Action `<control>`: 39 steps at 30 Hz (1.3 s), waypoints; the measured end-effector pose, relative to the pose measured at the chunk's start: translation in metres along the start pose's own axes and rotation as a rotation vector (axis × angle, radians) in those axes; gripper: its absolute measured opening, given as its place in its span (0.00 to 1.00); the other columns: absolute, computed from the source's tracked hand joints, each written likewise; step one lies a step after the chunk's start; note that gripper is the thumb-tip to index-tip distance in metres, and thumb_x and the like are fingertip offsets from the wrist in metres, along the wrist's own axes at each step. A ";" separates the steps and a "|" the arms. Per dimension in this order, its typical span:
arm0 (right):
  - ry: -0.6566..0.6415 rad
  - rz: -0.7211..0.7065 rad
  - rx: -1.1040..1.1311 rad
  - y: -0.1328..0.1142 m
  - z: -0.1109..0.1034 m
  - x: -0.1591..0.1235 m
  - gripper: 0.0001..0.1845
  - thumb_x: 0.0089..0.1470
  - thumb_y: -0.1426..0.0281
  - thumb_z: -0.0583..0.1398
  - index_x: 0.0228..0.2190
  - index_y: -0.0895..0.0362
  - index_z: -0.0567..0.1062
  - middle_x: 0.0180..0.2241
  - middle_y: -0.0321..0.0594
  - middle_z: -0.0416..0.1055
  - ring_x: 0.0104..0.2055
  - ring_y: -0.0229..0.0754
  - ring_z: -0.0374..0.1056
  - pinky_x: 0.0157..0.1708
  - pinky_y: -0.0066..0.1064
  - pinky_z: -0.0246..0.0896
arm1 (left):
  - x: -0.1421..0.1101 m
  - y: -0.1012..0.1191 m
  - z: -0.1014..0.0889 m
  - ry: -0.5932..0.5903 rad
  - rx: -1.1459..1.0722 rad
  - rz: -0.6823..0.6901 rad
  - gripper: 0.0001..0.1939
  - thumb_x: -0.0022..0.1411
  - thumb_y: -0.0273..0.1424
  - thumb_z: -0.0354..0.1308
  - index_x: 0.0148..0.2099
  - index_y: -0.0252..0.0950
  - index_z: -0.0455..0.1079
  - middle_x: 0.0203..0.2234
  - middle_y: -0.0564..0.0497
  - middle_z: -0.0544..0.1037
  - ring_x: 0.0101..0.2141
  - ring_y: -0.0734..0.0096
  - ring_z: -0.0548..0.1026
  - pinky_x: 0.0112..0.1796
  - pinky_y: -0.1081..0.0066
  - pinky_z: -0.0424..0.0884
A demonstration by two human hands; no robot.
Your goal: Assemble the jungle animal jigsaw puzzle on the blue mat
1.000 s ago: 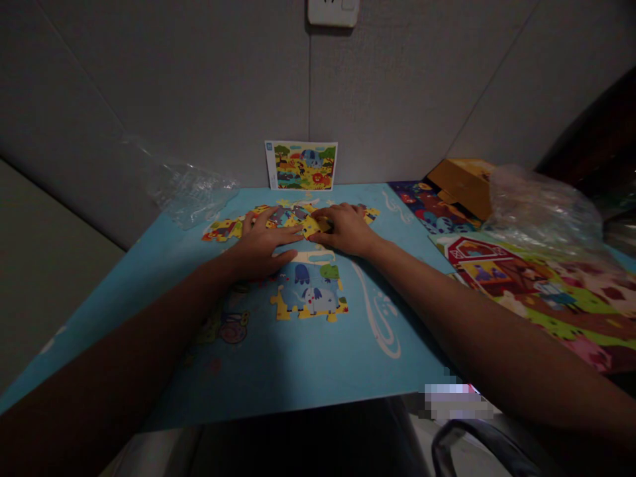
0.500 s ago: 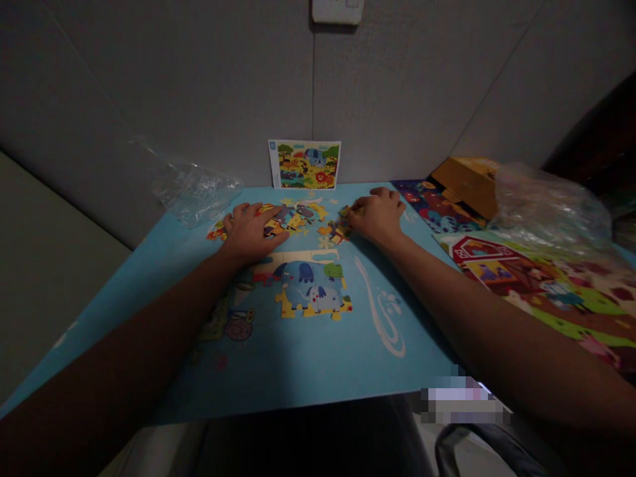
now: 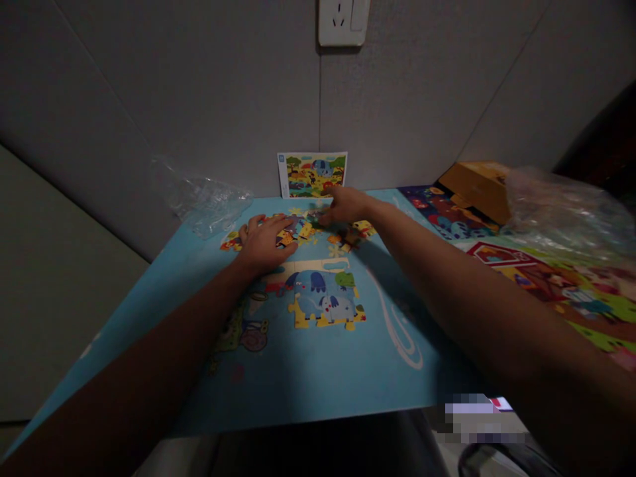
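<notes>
My left hand lies flat with its fingers spread over a cluster of colourful jigsaw puzzle pieces at the back of the blue table. Just right of it, my right hand reaches down with fingers bent together at a dark green puzzle piece, partly hidden by the fingertips. Below the right wrist lie more loose pieces. Nearer me sits a joined section of puzzle showing two blue elephants and a green bush.
A picture card leans upright against the wall, below a socket. Clear plastic wrapping lies at back left. On the right are an orange-brown box, another plastic bag and a farm-scene picture.
My right hand has moved left, from the loose pieces on the right to the cluster beside my left hand. My left hand stays on the pieces. The view has tilted up slightly.
</notes>
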State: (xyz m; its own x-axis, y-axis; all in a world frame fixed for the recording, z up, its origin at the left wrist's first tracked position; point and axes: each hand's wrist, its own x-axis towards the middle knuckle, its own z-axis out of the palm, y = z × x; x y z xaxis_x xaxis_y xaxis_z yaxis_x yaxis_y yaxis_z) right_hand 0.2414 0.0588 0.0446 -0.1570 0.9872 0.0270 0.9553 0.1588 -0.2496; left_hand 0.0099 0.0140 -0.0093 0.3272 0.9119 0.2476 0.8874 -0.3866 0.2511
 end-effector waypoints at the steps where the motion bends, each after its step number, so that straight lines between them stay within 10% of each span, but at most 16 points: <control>1: 0.018 0.016 -0.020 0.005 -0.009 0.002 0.44 0.48 0.59 0.70 0.64 0.55 0.67 0.55 0.50 0.75 0.56 0.56 0.71 0.55 0.46 0.64 | 0.000 0.000 0.000 0.002 0.002 -0.005 0.33 0.61 0.44 0.55 0.67 0.45 0.67 0.67 0.52 0.67 0.64 0.37 0.59 0.61 0.39 0.53; 8: -0.248 0.070 -0.338 0.026 -0.024 0.007 0.26 0.40 0.54 0.74 0.40 0.54 0.84 0.42 0.45 0.81 0.47 0.56 0.76 0.47 0.45 0.70 | 0.000 0.001 0.003 0.021 -0.004 -0.005 0.32 0.59 0.42 0.56 0.65 0.45 0.69 0.65 0.53 0.69 0.64 0.38 0.59 0.61 0.41 0.53; 13: -0.037 -0.233 -0.081 -0.010 0.003 0.004 0.41 0.46 0.53 0.73 0.58 0.56 0.74 0.59 0.51 0.73 0.59 0.57 0.69 0.57 0.44 0.64 | 0.000 0.001 0.002 0.034 -0.022 -0.005 0.34 0.58 0.41 0.57 0.67 0.43 0.67 0.64 0.50 0.70 0.63 0.39 0.60 0.62 0.41 0.53; 17: -0.035 -0.366 0.065 -0.030 0.019 0.002 0.40 0.49 0.66 0.71 0.61 0.61 0.70 0.54 0.52 0.76 0.54 0.52 0.73 0.53 0.38 0.65 | 0.001 0.001 0.003 0.035 -0.013 -0.052 0.38 0.58 0.43 0.58 0.69 0.39 0.63 0.63 0.43 0.71 0.64 0.40 0.60 0.63 0.42 0.53; 26: 0.038 -0.184 0.103 -0.005 -0.022 0.003 0.16 0.55 0.76 0.62 0.46 0.61 0.81 0.39 0.43 0.81 0.43 0.46 0.76 0.44 0.33 0.67 | 0.002 -0.003 0.007 0.042 0.000 -0.051 0.37 0.59 0.45 0.58 0.69 0.40 0.63 0.62 0.42 0.71 0.64 0.40 0.60 0.63 0.42 0.52; 32: -0.137 -0.059 -0.137 0.028 -0.021 0.013 0.13 0.49 0.68 0.69 0.38 0.55 0.86 0.35 0.43 0.82 0.42 0.51 0.77 0.45 0.39 0.71 | 0.001 -0.001 0.005 0.021 -0.005 -0.053 0.37 0.58 0.44 0.57 0.69 0.39 0.64 0.64 0.44 0.70 0.64 0.39 0.59 0.63 0.41 0.52; 39: -0.014 -0.004 -0.183 0.009 -0.006 0.009 0.25 0.54 0.67 0.66 0.54 0.52 0.79 0.57 0.48 0.75 0.59 0.55 0.70 0.57 0.41 0.63 | 0.001 0.001 0.001 0.044 -0.002 -0.050 0.38 0.58 0.45 0.58 0.69 0.39 0.63 0.62 0.42 0.72 0.63 0.38 0.60 0.62 0.41 0.52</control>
State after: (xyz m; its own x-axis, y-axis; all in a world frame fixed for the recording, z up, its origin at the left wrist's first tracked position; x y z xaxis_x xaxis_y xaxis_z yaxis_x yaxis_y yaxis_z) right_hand 0.2499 0.0695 0.0481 -0.1635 0.9865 0.0140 0.9840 0.1640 -0.0690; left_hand 0.0116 0.0142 -0.0093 0.2682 0.9230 0.2758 0.9014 -0.3415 0.2661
